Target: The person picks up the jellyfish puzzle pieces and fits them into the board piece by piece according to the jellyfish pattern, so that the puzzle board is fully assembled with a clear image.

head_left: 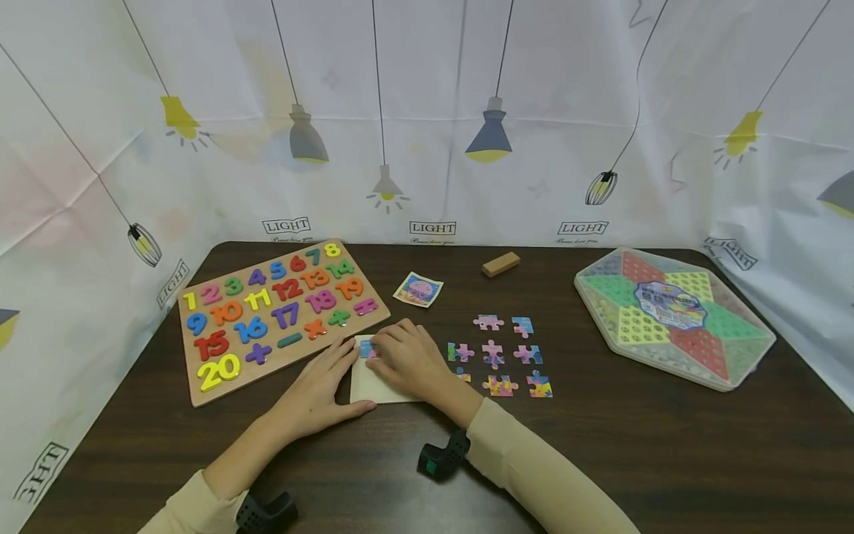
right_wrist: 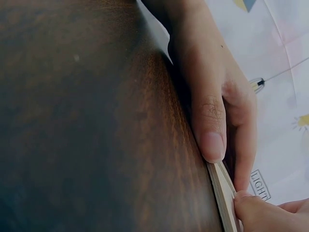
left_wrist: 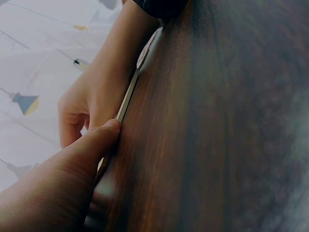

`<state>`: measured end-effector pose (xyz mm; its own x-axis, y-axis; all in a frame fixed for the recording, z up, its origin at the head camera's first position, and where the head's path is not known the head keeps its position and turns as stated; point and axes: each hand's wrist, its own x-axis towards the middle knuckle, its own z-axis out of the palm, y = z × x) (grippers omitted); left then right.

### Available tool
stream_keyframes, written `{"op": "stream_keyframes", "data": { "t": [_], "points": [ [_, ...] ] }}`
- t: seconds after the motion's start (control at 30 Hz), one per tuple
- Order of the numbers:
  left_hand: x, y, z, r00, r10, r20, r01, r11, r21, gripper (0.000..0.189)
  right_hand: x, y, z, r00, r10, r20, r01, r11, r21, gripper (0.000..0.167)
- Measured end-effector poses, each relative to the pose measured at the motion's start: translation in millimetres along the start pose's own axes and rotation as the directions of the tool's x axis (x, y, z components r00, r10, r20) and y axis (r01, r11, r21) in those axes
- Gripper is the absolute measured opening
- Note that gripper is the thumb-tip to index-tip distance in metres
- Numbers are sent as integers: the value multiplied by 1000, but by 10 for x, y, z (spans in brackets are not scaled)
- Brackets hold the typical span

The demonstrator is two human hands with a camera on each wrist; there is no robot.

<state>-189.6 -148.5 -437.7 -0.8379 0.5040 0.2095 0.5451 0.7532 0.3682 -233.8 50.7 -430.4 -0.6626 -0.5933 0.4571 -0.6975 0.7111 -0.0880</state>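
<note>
A pale square puzzle board (head_left: 380,391) lies in front of me, with a blue and pink jigsaw piece (head_left: 367,350) at its far left corner. My left hand (head_left: 313,393) spreads along the board's left side, its fingertips near that corner. In the left wrist view, the left thumb (left_wrist: 104,137) touches the board's near edge. My right hand (head_left: 414,363) reaches over the board and pinches the jigsaw piece with bent fingers, which partly cover it. To the right, several loose jigsaw pieces (head_left: 493,354) lie in rows, one partly hidden by the right wrist.
A number board (head_left: 273,352) with coloured digits lies on the left, close to my left hand. Behind the board are a small picture card (head_left: 418,289) and a wooden block (head_left: 500,264). A hexagonal game box (head_left: 674,315) occupies the right side of the dark table (head_left: 414,489).
</note>
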Motion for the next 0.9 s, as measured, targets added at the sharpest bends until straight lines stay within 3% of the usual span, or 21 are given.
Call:
{"op": "stream_keyframes", "data": {
  "t": [0.33,0.77,0.9],
  "points": [
    [-3,4,-5,1000,0,-8,0,1000,-1,90,-5,8,24,998,49,-27,-49,999,2,34],
    [8,-13,2,999,26,-40,-26,1000,15,91,-1,24,-13,997,70,-10,-70,997,20,32],
    [2,-4,16,1000,11,-22,-11,1000,5,91,-21,17,-70,998,61,-19,-60,997,54,29]
  ]
}}
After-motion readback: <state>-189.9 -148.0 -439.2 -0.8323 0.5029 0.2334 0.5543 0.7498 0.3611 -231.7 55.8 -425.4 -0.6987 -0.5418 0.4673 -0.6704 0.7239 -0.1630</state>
